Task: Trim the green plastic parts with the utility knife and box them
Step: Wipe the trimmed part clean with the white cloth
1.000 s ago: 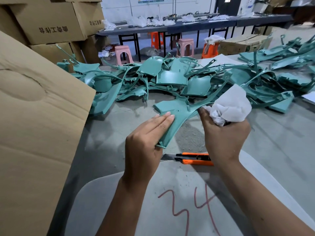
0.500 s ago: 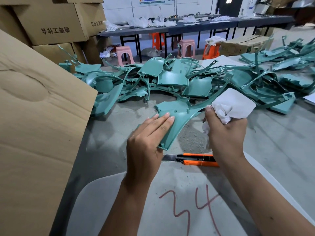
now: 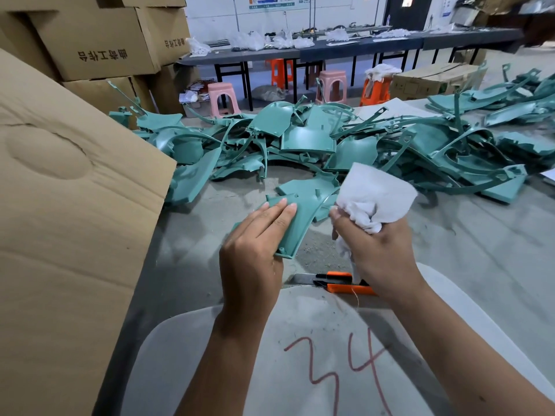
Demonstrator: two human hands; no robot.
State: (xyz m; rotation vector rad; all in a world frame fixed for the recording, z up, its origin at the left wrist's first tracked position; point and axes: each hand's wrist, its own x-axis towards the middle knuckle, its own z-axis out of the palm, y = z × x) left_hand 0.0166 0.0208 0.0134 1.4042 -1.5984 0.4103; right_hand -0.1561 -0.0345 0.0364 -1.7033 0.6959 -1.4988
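Landmark: a grey table (image 3: 192, 283), seen from above by the person working at it; every place below is told from this table
Held part: one curved green plastic part (image 3: 295, 219) is lifted just above the table's middle, its narrow lower end pointing toward the person
Left hand: the left hand (image 3: 255, 250) holds that part, straight fingers laid flat along its upper face, thumb hidden beneath it
Right hand: the right hand (image 3: 377, 250) is just right of the part, fingers curled tight round a bunched white cloth (image 3: 375, 199); the cloth's upper flap overlaps the part's right edge
Knife: an orange utility knife (image 3: 339, 283) lies flat on the table between the two wrists, blade end pointing left, handle end hidden under the right wrist
Pile: a heap of green parts (image 3: 300, 139) covers the far half of the table from left to right edge, its near edge just beyond the held part
Box: a cardboard box flap (image 3: 69, 205) slants over the table's left edge
Mat: a pale sheet (image 3: 300, 340) marked 34 in red lies at the table's near edge, under both forearms
Open room: bare tabletop shows between flap and left hand, and to the right of the right hand
Beyond the table: stacked cartons (image 3: 99, 40) at far left, pink and orange stools (image 3: 223, 97), a long dark bench (image 3: 330, 49)
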